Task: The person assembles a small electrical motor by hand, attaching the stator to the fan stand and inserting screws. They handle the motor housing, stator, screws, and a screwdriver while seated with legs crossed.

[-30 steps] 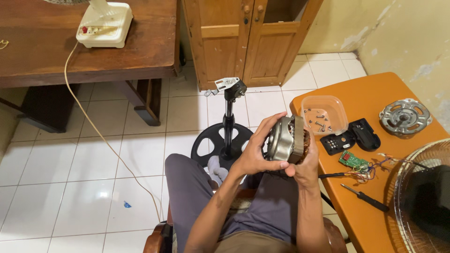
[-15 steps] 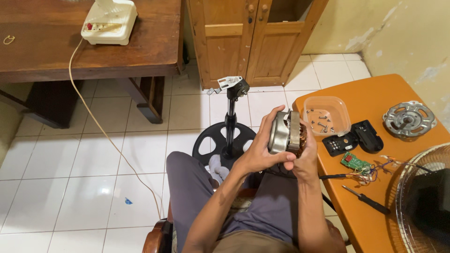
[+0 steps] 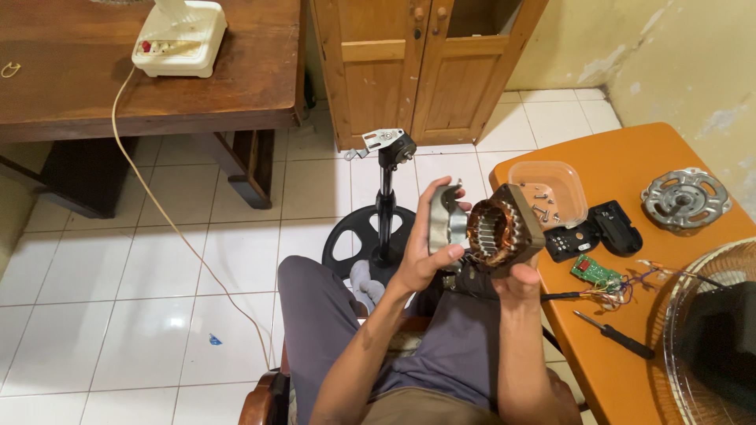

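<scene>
On the far left, a cream fan base (image 3: 179, 38) sat on the wooden table (image 3: 118, 94), its cord (image 3: 169, 228) trailing across the tiled floor. Nearer the middle, a black fan stand (image 3: 384, 208) stood upright on its round foot.

The left hand (image 3: 429, 264) was closed around the metal end cover (image 3: 445, 216), thumb on the near edge and fingers curled over the top. The cover stood just apart from the stator (image 3: 498, 234), whose copper windings faced it. The right hand (image 3: 516, 275) gripped the stator from below, fingers wrapped tight. Both parts were held above the lap, left of the orange table (image 3: 630, 370).

For this step, the two parts should be kept coaxial and drawn straight, not tilted, so that the windings are not scraped.

On the orange table lay a clear tray of screws (image 3: 551, 193), black housing pieces (image 3: 594, 232), a green circuit board (image 3: 594, 274), a screwdriver (image 3: 618, 337), another metal end cover (image 3: 683, 198) and a wire fan guard (image 3: 709, 330).
</scene>
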